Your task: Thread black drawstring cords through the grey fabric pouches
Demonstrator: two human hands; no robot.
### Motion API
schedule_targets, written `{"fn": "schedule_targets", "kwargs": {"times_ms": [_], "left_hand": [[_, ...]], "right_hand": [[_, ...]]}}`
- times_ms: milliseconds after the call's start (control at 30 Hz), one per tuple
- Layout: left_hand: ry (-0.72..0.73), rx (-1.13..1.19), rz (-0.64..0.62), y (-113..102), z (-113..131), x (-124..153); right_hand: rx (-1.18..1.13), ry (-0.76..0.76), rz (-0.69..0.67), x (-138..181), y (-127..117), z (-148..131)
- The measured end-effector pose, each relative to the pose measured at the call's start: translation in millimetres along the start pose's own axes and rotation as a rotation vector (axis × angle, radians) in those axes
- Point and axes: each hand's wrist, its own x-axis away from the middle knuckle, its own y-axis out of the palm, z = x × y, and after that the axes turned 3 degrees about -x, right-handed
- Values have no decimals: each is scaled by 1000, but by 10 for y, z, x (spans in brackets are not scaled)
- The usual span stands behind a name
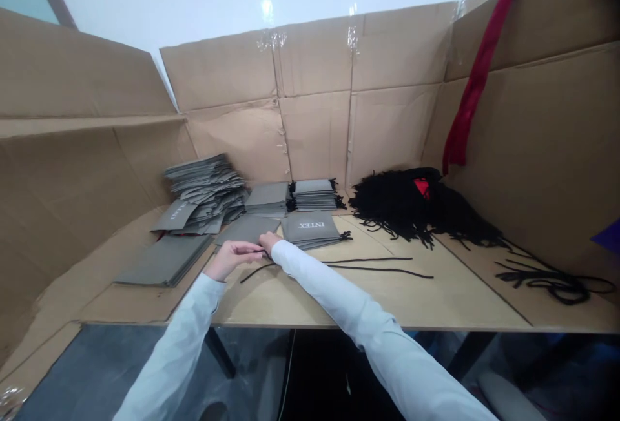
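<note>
My left hand (233,259) is closed in a pinch on a thin black cord (256,270) at the near edge of a plain grey pouch (249,230). Right beside it, my right hand (269,241) has its fingers curled together over the pouch's right edge. Its fingertips are partly hidden, so what they grip is unclear. Two loose black cords (382,270) stretch to the right under my right forearm. Just beyond that wrist lies a small stack of grey pouches marked INTEX (310,226), with black cord ends at its right side.
At the back left, a tall pile of grey pouches (206,182) leans, with a flat stack (162,263) in front. More stacks (314,195) stand at the back. A black cord heap (397,201) lies right. Cardboard walls (314,59) surround the table; a red strap (479,79) hangs right.
</note>
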Motion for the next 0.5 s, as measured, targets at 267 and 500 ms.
{"fn": "schedule_targets", "kwargs": {"times_ms": [267, 500], "left_hand": [[0, 282, 132, 81, -90, -75], [101, 617, 178, 423, 180, -307]], "right_hand": [[-78, 96, 278, 41, -222, 36], [-721, 88, 915, 585, -814, 483]]}}
